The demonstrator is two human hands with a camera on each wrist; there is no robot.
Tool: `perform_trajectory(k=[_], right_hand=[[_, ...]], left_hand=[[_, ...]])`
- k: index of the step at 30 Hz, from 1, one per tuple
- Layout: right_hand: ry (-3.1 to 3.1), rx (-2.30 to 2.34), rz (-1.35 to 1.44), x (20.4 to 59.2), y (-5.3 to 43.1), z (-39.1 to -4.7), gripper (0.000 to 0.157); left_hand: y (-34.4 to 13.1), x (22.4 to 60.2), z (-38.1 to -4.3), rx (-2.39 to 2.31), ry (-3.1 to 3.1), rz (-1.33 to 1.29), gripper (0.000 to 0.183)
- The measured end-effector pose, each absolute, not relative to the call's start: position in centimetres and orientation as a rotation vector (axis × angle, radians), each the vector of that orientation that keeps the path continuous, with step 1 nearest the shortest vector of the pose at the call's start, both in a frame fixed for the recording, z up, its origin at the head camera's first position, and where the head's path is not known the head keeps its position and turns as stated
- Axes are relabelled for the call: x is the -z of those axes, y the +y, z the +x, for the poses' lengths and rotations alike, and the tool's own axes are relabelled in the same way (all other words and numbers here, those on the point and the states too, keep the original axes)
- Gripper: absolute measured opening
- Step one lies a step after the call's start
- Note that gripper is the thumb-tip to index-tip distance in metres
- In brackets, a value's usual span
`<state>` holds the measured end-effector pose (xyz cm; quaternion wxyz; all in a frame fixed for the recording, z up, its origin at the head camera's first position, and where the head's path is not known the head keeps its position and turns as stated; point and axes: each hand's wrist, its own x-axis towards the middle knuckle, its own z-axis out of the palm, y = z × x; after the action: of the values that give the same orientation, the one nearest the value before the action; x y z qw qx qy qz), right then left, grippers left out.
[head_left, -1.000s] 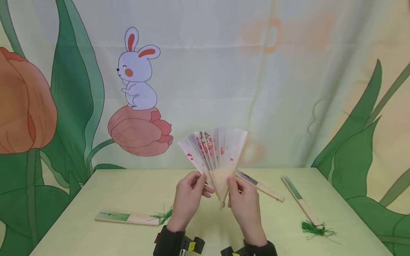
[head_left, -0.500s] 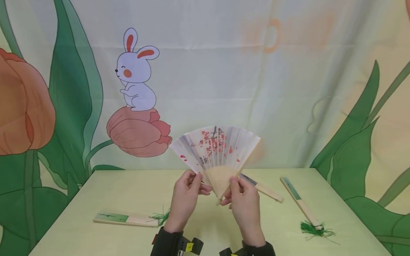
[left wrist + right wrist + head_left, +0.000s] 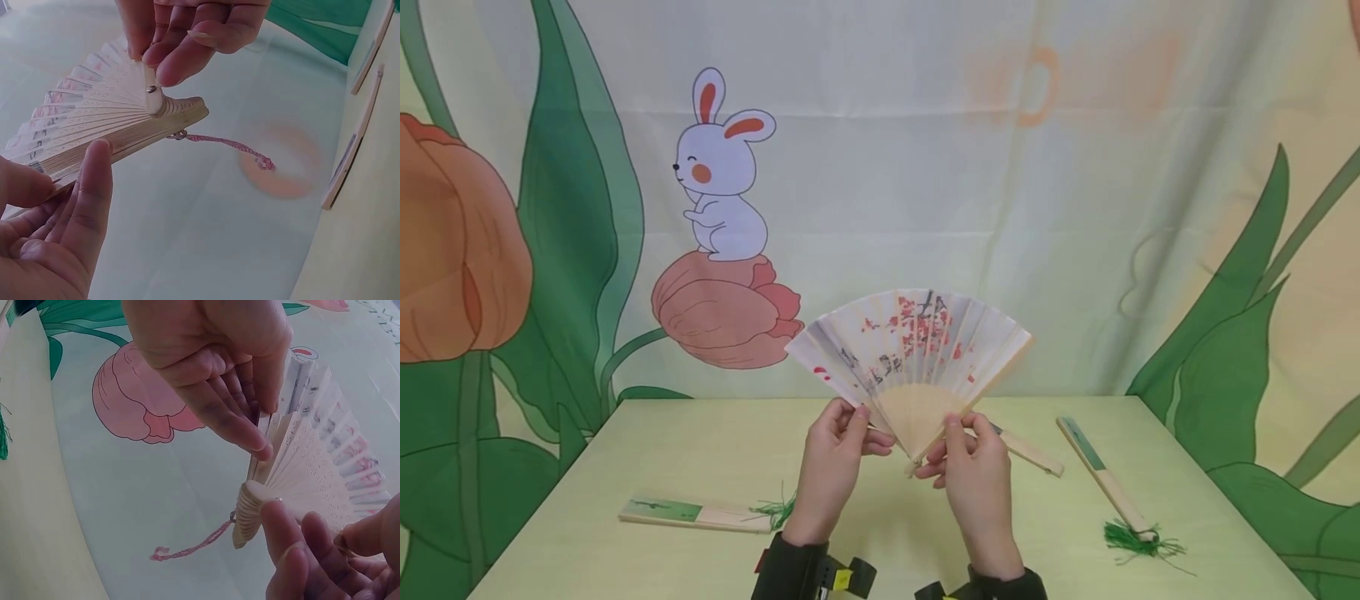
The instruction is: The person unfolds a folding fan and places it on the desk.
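Observation:
A folding fan (image 3: pixel 917 358) with red blossoms on white cloth and pale wooden ribs is spread wide, held up above the table. My left hand (image 3: pixel 835 475) pinches its left outer rib between thumb and fingers. On the right outer rib, the thumb and fingers of my right hand (image 3: pixel 977 487) have a similar pinch. In the left wrist view, a thin pink cord (image 3: pixel 231 144) hangs from the pivot end, and the ribs still lie stacked closely near my left thumb. The right wrist view shows the pivot end (image 3: pixel 250 509) between both hands.
On the pale green table (image 3: pixel 700 450) lies a closed fan with a green tassel (image 3: pixel 696 512) at left. Another closed fan (image 3: pixel 1033 452) sits partly behind my right hand. Farther right is a closed fan with a green tassel (image 3: pixel 1105 475). A printed curtain (image 3: pixel 887 167) hangs behind.
The fan has spread steadily wider, its right edge swinging out to the right and its left edge slightly left. Both hands keep their pinch and have barely moved.

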<state>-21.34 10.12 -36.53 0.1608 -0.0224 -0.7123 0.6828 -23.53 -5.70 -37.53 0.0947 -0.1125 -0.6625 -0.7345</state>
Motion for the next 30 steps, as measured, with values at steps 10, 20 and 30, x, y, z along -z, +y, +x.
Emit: perform_trajectory(k=[10, 20, 30], right_hand=[[-1.994, -1.997, -0.055, 36.68, 10.31, -21.21, 0.025], [-1.926, -2.046, -0.074, 36.45, 10.55, -21.31, 0.026], [-1.823, -2.124, -0.127, 36.39, 10.71, -21.39, 0.028]], left_hand=[[-5.81, 37.65, -23.48, 2.181, -1.949, -0.329, 0.023], [-5.67, 37.49, -23.58, 2.229, -1.9, -0.376, 0.024], [-5.77, 37.51, -23.52, 2.293, -1.843, -0.378, 0.028]])
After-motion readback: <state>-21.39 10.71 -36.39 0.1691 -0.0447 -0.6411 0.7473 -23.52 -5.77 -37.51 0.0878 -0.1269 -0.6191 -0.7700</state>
